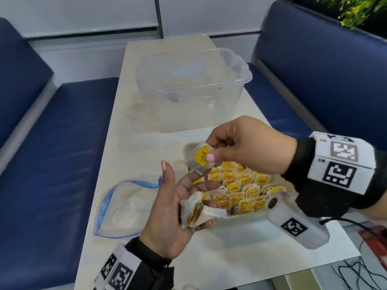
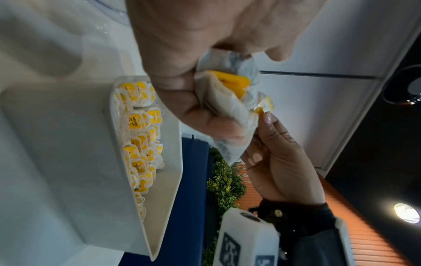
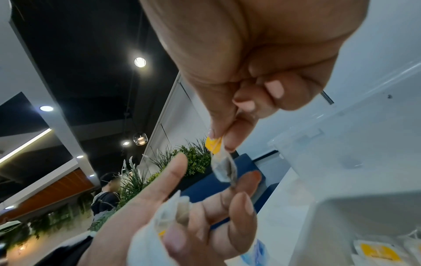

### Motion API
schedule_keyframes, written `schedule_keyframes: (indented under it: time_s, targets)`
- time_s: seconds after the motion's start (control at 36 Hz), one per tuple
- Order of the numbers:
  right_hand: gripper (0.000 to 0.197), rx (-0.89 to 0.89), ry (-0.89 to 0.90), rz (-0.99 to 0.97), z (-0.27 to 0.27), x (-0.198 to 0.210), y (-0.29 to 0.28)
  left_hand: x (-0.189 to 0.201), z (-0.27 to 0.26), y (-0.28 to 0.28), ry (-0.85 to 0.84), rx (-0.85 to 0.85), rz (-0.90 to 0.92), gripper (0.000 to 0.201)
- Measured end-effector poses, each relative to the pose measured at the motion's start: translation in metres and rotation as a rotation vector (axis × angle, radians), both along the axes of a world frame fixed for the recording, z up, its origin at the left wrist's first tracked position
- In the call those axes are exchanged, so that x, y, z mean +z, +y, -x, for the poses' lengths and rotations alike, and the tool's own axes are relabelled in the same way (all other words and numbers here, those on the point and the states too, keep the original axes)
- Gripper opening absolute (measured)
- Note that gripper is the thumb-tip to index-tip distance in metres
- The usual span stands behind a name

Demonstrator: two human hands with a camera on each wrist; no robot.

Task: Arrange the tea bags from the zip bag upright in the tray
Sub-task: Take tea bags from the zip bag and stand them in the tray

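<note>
Right hand pinches one tea bag by its yellow tag, frame centre above tray; left hand cups spare tea bags. Light, soft, tearable paper: hold tag or top edge.

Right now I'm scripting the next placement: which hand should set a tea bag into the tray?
Right hand: it already pinches one tea bag above the tray; the left hand holds spare bags.
</note>
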State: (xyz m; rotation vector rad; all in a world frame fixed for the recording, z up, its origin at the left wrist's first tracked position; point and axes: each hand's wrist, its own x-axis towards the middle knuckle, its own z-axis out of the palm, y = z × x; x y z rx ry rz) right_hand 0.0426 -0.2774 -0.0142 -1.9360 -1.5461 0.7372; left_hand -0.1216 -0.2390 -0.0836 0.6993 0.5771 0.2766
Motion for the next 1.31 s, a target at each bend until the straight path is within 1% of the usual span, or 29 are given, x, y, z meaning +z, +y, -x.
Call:
schedule_keyframes:
  time_s: [0.03,0.08,0.11,0.14,0.17,0.25,0.28,0.39,0.53,0.56,0.61,0.72,0.83,0.94,1.0,1.03,1.11,1.17,1.19,1.22,1.31]
  targets:
    - [0.003,0.007,0.007,0.011,-0.001,0.002,-0.001,0.0,0.0,0.0,0.006,0.004,-0.035,0.067]
    - [0.006,0.021,0.019,0.031,-0.002,0.005,-0.003,-0.001,-0.001,0.001,0.045,0.013,-0.112,0.047]
    - [0.006,0.027,0.026,0.04,-0.003,0.006,-0.004,-0.002,-0.002,0.001,0.063,0.011,-0.166,0.046]
    - [0.005,0.034,0.033,0.048,-0.003,0.007,-0.005,-0.002,-0.003,0.0,0.072,0.004,-0.229,0.051]
    - [0.006,0.041,0.042,0.054,-0.003,0.007,-0.007,-0.001,-0.005,-0.001,0.078,0.002,-0.286,0.052]
    - [0.007,0.045,0.056,0.053,-0.004,0.007,-0.01,0.003,-0.009,-0.004,0.084,0.043,-0.351,0.022]
    - [0.007,0.039,0.053,0.048,-0.004,0.007,-0.01,0.005,-0.011,-0.005,0.093,0.057,-0.356,0.019]
    - [0.002,0.003,0.023,0.036,-0.008,0.006,-0.013,0.005,-0.014,-0.011,0.123,0.076,-0.407,0.027]
    - [0.004,0.022,-0.08,0.041,-0.017,0.011,-0.022,0.003,-0.014,-0.015,0.145,0.028,-0.454,0.037]
    - [0.008,0.03,-0.086,0.037,-0.02,0.012,-0.025,0.002,-0.014,-0.016,0.145,0.011,-0.455,0.037]
    - [0.014,0.034,-0.095,0.033,-0.027,0.011,-0.031,0.0,-0.012,-0.017,0.147,-0.023,-0.44,0.037]
    - [0.012,0.0,-0.201,0.063,-0.044,0.008,-0.045,-0.007,-0.007,-0.017,0.19,-0.018,-0.396,0.035]
    - [0.008,-0.013,-0.358,0.154,-0.062,0.0,-0.058,-0.014,-0.002,-0.014,0.24,0.029,-0.34,0.029]
    - [0.016,0.016,-0.428,0.253,-0.072,-0.015,-0.064,-0.018,0.002,-0.009,0.272,0.062,-0.289,0.028]
    - [0.018,0.036,-0.454,0.296,-0.076,-0.022,-0.066,-0.02,0.003,-0.005,0.284,0.043,-0.291,0.036]
    - [0.018,0.042,-0.471,0.321,-0.078,-0.025,-0.067,-0.021,0.004,-0.003,0.299,0.031,-0.299,0.046]
    - [0.011,0.055,-0.552,0.399,-0.087,-0.033,-0.07,-0.024,0.004,0.001,0.316,0.059,-0.276,0.044]
    - [0.012,0.076,-0.613,0.46,-0.093,-0.038,-0.073,-0.026,0.005,0.003,0.304,0.064,-0.275,0.073]
    - [0.013,0.089,-0.631,0.493,-0.095,-0.04,-0.074,-0.027,0.005,0.004,0.3,0.077,-0.269,0.081]
    - [0.014,0.102,-0.642,0.525,-0.097,-0.042,-0.075,-0.027,0.004,0.005,0.303,0.078,-0.264,0.084]
    - [0.017,0.137,-0.674,0.596,-0.1,-0.047,-0.079,-0.026,0.002,0.006,0.29,0.067,-0.269,0.085]
